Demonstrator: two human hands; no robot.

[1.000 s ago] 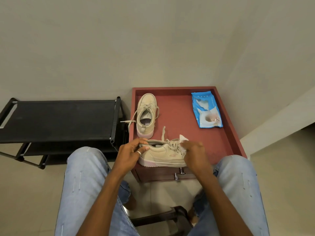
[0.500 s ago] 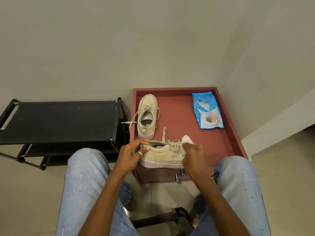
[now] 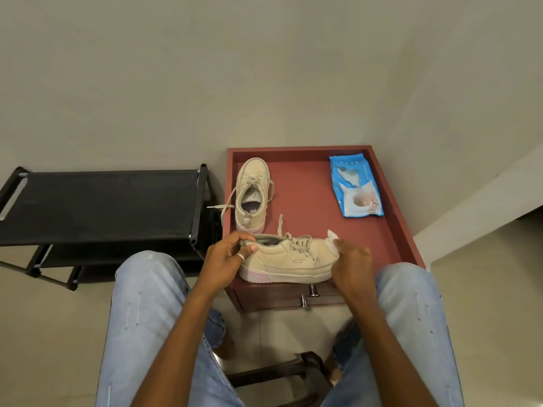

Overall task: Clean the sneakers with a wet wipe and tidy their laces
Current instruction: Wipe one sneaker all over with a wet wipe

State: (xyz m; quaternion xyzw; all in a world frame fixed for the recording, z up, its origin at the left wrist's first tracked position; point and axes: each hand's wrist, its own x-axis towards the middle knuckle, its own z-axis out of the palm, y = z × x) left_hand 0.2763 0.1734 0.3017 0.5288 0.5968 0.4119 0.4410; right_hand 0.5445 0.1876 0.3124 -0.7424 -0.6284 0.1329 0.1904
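Red cabinet top (image 3: 308, 201) carries the work. At its near edge the left hand (image 3: 223, 259) grips the heel collar of the near sneaker (image 3: 288, 259); the right hand (image 3: 351, 265) holds a wet wipe (image 3: 332, 237) against its toe. Beyond the left hand stands the second sneaker (image 3: 252, 195), laces (image 3: 226, 205) loose; beyond the right, the wipes pack (image 3: 355, 186).

near-edge sneaker (image 3: 289, 261): beige, pale pink at the heel sole. far-left sneaker (image 3: 253, 177): beige, grey lining. wet wipe (image 3: 332, 239): white. wipes pack (image 3: 352, 174): blue and white. cabinet top (image 3: 308, 201): red-brown. shoe rack (image 3: 102, 207): black. jeans (image 3: 147, 304): light blue.
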